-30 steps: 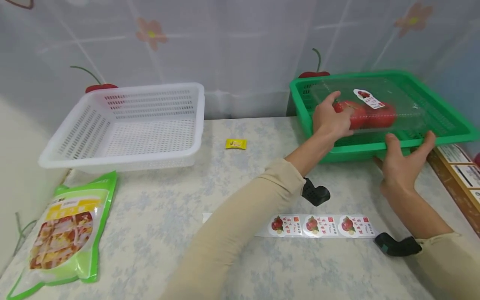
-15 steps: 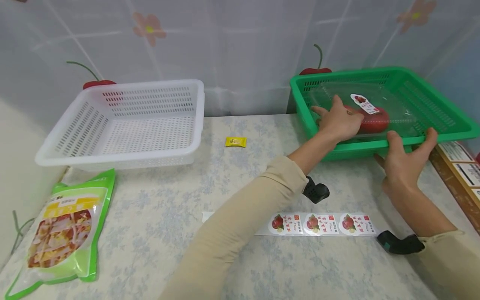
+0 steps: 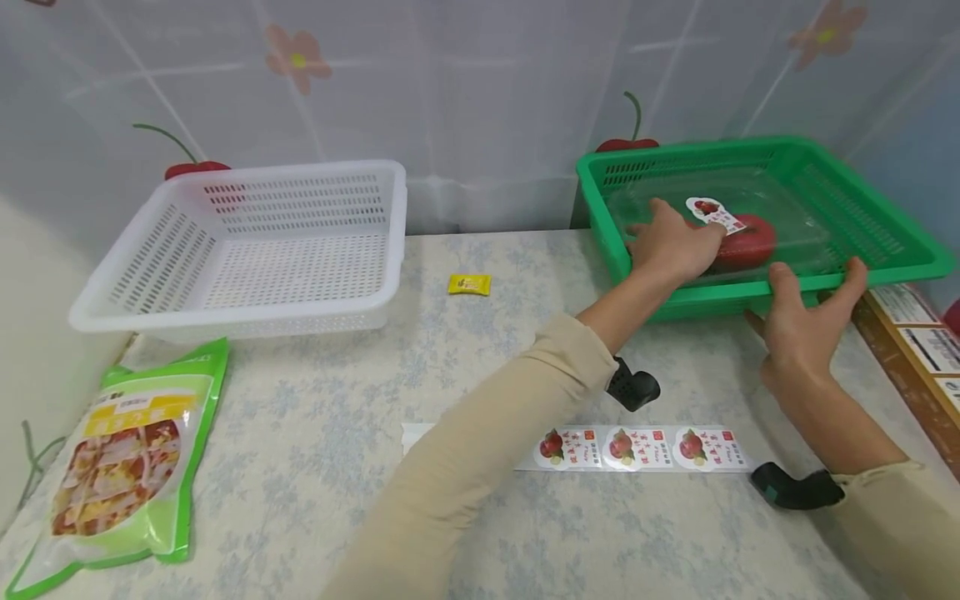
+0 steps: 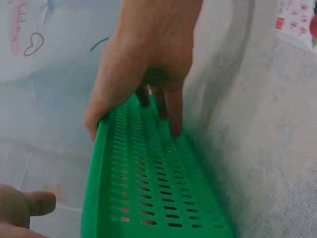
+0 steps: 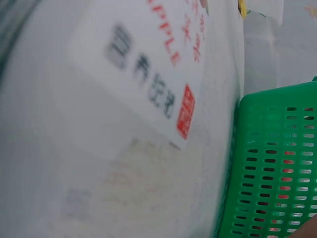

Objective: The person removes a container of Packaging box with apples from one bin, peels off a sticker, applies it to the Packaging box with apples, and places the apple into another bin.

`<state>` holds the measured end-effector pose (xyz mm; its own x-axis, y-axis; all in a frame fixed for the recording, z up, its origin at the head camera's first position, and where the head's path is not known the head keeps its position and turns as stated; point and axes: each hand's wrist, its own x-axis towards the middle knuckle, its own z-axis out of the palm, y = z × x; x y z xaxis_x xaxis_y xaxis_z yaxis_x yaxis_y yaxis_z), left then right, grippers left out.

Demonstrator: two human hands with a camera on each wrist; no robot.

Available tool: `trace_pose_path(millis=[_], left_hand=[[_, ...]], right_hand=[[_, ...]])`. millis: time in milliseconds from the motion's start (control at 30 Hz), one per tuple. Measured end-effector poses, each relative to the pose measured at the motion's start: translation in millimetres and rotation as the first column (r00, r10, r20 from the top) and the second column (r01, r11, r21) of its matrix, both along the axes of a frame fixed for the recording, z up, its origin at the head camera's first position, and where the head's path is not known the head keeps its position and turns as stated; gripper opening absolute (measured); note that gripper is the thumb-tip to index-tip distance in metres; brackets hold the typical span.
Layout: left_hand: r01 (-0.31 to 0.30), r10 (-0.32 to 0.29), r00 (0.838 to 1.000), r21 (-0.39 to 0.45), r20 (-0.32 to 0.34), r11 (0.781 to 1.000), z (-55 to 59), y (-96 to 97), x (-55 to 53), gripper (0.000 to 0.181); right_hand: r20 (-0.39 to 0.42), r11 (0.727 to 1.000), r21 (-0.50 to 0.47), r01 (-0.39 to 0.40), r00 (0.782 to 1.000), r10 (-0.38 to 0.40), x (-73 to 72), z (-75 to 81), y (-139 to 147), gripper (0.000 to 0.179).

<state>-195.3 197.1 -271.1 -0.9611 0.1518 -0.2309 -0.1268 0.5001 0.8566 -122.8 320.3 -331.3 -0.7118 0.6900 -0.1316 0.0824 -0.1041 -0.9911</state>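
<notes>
A clear plastic box (image 3: 802, 237) with red round fruit and a white label (image 3: 716, 217) on its lid lies in the green basket (image 3: 720, 296) at the right. Over the left part of that lid rests my left hand (image 3: 675, 246), fingers spread, hiding some of the fruit. My right hand (image 3: 810, 329) grips the basket's front rim. In the left wrist view, the right hand (image 4: 153, 64) has its thumb over the rim and fingers along the slotted outer wall; a straight finger of the left hand (image 4: 39, 202) shows at the lower left.
A strip of apple stickers (image 3: 637, 450) lies on the table in front, partly under the left sleeve (image 3: 480, 450). A white basket (image 3: 375, 312) stands at the left, behind a green food bag (image 3: 135, 467). Between the baskets lies a small yellow packet (image 3: 469, 285).
The box has gone down into the green basket and slightly left, with my left hand over it. My right hand has stayed at the front rim.
</notes>
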Motion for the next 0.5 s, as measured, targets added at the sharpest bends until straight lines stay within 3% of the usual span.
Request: trace_pose_path(millis=[167,300,400,500], left_hand=[[-0.035,0.037,0.999,0.043,-0.039,0.998,0.8,-4.6,2.6,0.071],[-0.089,0.100,0.994,0.188,-0.049,0.978,4.6,-11.9,8.6,0.059],[-0.064,0.099,0.991,0.336,-0.087,0.940,7.7,-28.4,15.8,0.050],[0.031,0.039,0.984,0.388,-0.171,0.921,7.7,-58.2,20.8,0.049]], right_hand=[[0.037,1.000,0.006,-0.016,0.999,0.016,-1.0,0.2,0,0.082],[0.112,0.998,0.051,-0.044,0.993,0.038,-1.2,2.7,2,0.084],[0.119,0.996,0.038,-0.086,0.990,0.081,-1.6,4.0,4,0.086],[0.142,0.991,0.023,-0.134,0.981,0.129,0.3,7.0,6,0.089]])
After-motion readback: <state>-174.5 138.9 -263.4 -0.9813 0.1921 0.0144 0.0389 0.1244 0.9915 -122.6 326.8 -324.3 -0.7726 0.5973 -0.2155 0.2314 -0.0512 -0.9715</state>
